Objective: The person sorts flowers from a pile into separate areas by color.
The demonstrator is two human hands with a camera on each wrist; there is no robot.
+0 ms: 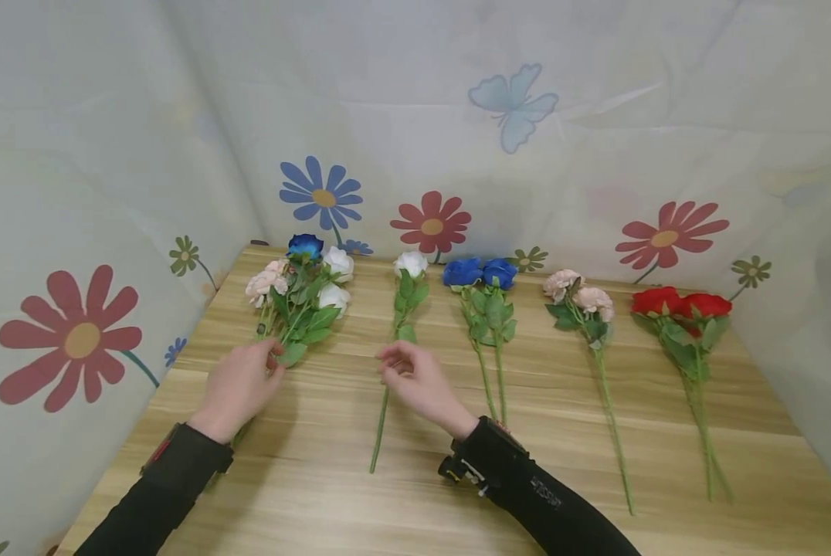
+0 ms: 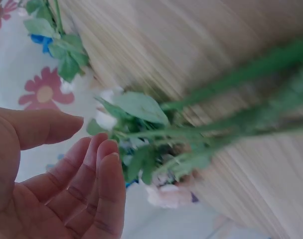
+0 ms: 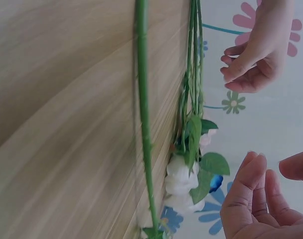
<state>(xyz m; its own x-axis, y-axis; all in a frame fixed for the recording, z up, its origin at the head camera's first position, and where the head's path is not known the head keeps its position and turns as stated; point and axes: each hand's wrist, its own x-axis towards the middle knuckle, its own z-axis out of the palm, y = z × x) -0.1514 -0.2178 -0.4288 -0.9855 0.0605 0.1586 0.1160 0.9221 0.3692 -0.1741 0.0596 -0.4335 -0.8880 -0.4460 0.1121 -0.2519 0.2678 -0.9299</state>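
Observation:
On the left of the head view lies a bunch of artificial roses (image 1: 307,309) with a blue head, two white heads and pale pink ones. My left hand (image 1: 239,386) hovers over its stems, thumb and fingers apart, holding nothing; the left wrist view shows the gap between thumb and fingertips (image 2: 110,149). A single white rose (image 1: 411,265) lies to the right, its stem running toward the front. Above that stem is my right hand (image 1: 421,382), fingers loosely bent and nothing in them. In the right wrist view the stem (image 3: 144,99) passes beside the hand.
Further right on the wooden table (image 1: 554,463) lie two blue roses (image 1: 481,272), pale pink flowers (image 1: 578,295) and red roses (image 1: 681,303), all with heads toward the back. A printed cloth backdrop (image 1: 401,116) stands behind the table and at its sides.

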